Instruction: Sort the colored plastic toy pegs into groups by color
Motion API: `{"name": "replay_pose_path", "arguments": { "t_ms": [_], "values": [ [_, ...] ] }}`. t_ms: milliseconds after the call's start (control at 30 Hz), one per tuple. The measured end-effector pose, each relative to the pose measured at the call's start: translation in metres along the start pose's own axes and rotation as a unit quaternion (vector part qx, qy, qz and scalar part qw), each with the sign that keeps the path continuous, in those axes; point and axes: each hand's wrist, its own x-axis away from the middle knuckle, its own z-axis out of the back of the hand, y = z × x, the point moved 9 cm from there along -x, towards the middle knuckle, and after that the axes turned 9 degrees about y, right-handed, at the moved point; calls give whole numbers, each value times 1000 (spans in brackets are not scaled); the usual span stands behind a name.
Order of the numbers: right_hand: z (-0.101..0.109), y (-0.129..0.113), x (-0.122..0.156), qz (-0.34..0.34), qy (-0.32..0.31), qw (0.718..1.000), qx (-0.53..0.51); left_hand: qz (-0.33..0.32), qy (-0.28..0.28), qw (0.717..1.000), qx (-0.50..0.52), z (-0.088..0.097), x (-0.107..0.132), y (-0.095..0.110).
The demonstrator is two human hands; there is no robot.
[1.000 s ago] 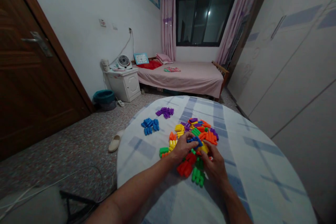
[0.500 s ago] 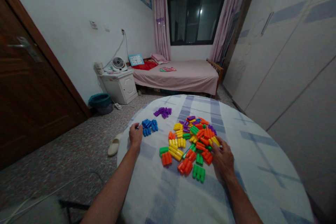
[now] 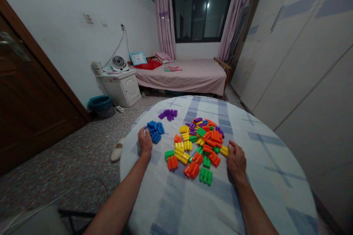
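Near the left edge of the round table, my left hand [image 3: 145, 141] rests against a pile of blue toy blocks [image 3: 155, 130], its fingers loosely curved. What lies under its fingertips is hidden. My right hand [image 3: 236, 158] is at the right edge of a mixed heap, beside a yellow block [image 3: 224, 151]. Its fingers are extended and lightly bent, near the end of that block. The heap holds orange blocks [image 3: 191, 170], green blocks [image 3: 206, 176], yellow blocks [image 3: 182, 156] and purple blocks [image 3: 220, 132]. Behind the blue pile sits a separate purple pile [image 3: 168, 114].
A blue and white checked cloth [image 3: 176, 202] covers the table. Beyond it stand a bed [image 3: 187, 77], a white cabinet [image 3: 124, 90] with a fan [image 3: 119, 62], and a teal bin [image 3: 99, 102]. A slipper [image 3: 118, 151] lies on the floor at left.
My left hand has come closer against the blue blocks, which sit more tightly together. The yellow block at my right hand has shifted toward me and lies flatter. The view has moved slightly.
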Motion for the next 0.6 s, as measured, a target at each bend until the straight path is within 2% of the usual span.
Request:
{"name": "replay_pose_path", "arguments": {
  "t_ms": [67,133,200,300,400,500,600],
  "values": [
    [4,4,-3,-8,18,1000,6,-47,22,999,-4,13,6,17],
    [4,10,-4,-21,18,1000,15,-100,-19,995,13,17,18,40],
    [2,13,-5,-27,8,999,22,-144,-125,981,31,12,39,62],
    [1,14,-4,-24,0,999,28,-199,-290,936,15,3,78,83],
    [0,14,-2,-17,-5,999,37,-188,-360,913,-41,-1,104,74],
    [-3,13,-1,-11,-19,999,43,-148,-369,915,-69,-8,118,59],
    [-4,12,0,-11,-30,998,48,-135,-367,919,-44,-20,129,58]
  ]
}}
